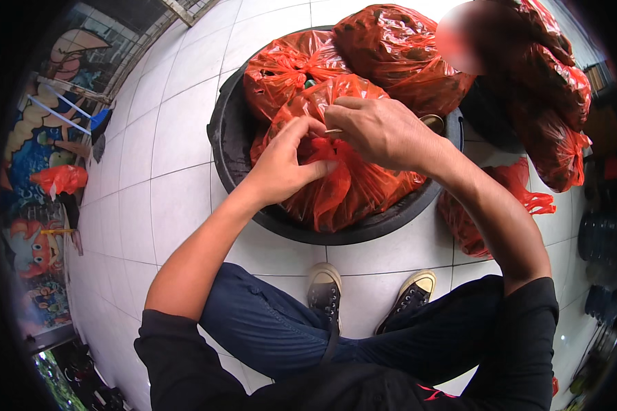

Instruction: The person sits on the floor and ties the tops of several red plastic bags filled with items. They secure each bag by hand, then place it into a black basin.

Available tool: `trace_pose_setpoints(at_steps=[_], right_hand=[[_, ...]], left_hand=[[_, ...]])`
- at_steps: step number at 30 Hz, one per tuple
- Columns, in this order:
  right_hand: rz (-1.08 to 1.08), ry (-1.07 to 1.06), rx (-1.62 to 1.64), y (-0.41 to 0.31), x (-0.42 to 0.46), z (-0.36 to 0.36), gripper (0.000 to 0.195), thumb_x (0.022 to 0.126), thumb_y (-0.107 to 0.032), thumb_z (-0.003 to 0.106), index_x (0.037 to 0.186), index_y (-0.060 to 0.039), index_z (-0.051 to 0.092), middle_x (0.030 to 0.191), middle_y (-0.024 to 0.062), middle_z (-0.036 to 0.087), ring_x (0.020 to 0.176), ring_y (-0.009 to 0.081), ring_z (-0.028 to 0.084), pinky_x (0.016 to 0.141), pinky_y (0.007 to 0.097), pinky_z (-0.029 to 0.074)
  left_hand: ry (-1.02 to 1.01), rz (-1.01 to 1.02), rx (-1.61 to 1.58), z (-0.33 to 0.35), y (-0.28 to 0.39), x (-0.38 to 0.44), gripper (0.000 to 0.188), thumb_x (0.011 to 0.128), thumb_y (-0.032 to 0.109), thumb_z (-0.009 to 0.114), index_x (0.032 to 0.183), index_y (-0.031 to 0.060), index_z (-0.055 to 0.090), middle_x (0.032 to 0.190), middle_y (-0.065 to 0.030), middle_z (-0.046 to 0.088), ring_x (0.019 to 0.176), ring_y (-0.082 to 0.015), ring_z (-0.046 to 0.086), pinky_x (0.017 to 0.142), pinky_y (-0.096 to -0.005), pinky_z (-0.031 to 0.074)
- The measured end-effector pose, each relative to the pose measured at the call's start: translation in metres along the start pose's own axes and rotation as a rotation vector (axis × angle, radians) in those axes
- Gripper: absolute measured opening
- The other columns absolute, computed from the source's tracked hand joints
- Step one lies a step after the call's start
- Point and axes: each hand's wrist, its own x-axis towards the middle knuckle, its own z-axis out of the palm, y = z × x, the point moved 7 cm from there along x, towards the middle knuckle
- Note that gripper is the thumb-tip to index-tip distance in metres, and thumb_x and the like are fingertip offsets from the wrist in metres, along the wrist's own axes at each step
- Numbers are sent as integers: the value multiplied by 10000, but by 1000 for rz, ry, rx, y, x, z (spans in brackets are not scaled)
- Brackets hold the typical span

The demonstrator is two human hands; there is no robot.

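A red plastic bag (360,190) with a gathered, knotted neck lies in a round black tub (334,237) before me. My left hand (285,164) curves beside the knot, thumb and fingers apart, the thumb touching or just above the plastic. Over the bag's far side, my right hand (378,128) has its fingers curled in, close to my left fingertips. A thin pale strip (333,131) shows at those curled fingers; what it is cannot be told. Dark contents show faintly through the plastic. Two more filled red bags, one left (288,67) and one right (391,46), rest farther back.
Several red bags (555,103) are stacked at the far right by a blurred patch. Another red bag (468,226) sits on the tiled floor (180,205) beside the tub. A round metal-rimmed item (433,123) shows inside the tub. My shoes (325,293) are close to its near rim.
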Motion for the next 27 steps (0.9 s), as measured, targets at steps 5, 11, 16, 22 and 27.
trace_pose_setpoints(at_steps=[5, 11, 16, 22, 27], right_hand=[[-22, -5, 3, 3, 12, -2, 156, 920, -182, 587, 894, -34, 543, 841, 149, 604, 776, 375, 621, 660, 470, 481], [110, -130, 152, 15, 16, 3, 217, 949, -208, 574, 993, -9, 500, 940, 192, 636, 881, 382, 630, 725, 455, 478], [388, -157, 344, 15, 0, -18, 286, 983, -247, 507, 1114, -29, 377, 1076, 245, 568, 1062, 402, 584, 834, 466, 441], [197, -146, 264, 8, -9, -21, 283, 1018, -294, 459, 1114, -39, 383, 821, 230, 583, 807, 414, 604, 740, 483, 439], [345, -80, 282, 0, -15, -26, 263, 1003, -263, 470, 1096, -21, 429, 802, 236, 578, 803, 429, 580, 733, 491, 448]], left_hand=[[61, 15, 55, -2, 13, 2, 400, 833, 209, 753, 1130, 11, 572, 976, -83, 658, 892, -147, 611, 806, -309, 483], [3, -142, -17, 0, 12, 10, 202, 926, 186, 637, 997, -3, 622, 944, -85, 679, 875, -92, 596, 765, -277, 474], [-12, -210, -272, -3, -11, 9, 142, 981, 148, 552, 963, 26, 623, 880, -8, 635, 815, -54, 551, 736, -243, 459], [-40, -140, -191, -17, 0, 6, 159, 969, 145, 562, 1079, 41, 611, 947, -1, 615, 899, -87, 576, 834, -246, 467], [-160, 103, 241, -4, 15, 3, 307, 889, 89, 667, 1178, 24, 587, 1170, -50, 530, 1056, -137, 546, 927, -279, 453]])
